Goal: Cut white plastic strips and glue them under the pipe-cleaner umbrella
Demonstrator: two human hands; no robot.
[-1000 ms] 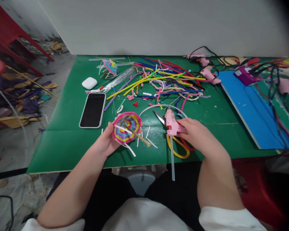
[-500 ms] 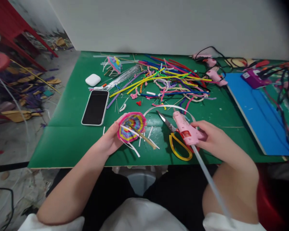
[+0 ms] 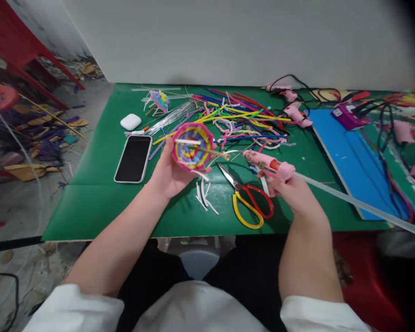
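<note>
My left hand (image 3: 171, 173) is closed round the edge of a small craft umbrella (image 3: 204, 133), ringed in pink, yellow and blue, its wooden stick (image 3: 212, 152) pointing right. White strips (image 3: 188, 142) lie across its inner side. In my right hand (image 3: 280, 184) is a pink glue gun (image 3: 268, 163), nozzle toward the umbrella's stick but apart from it. A long clear glue stick (image 3: 352, 201) runs out of its back. A thin white strip also hangs by my right fingers. Below, scissors (image 3: 244, 193) with one yellow and one red handle lie beside short white strips (image 3: 204, 198).
Coloured pipe cleaners (image 3: 242, 117) are heaped across the back of the green table (image 3: 100, 207). A phone (image 3: 133, 159), a white case (image 3: 130, 121) and another small umbrella (image 3: 159, 101) lie at left. At right are a blue board (image 3: 346, 170), a purple box (image 3: 351, 116) and cords.
My left hand has raised the umbrella, turning its inner side more toward me. The glue gun has swung level, its nozzle now pointing left and closer to the stick.
</note>
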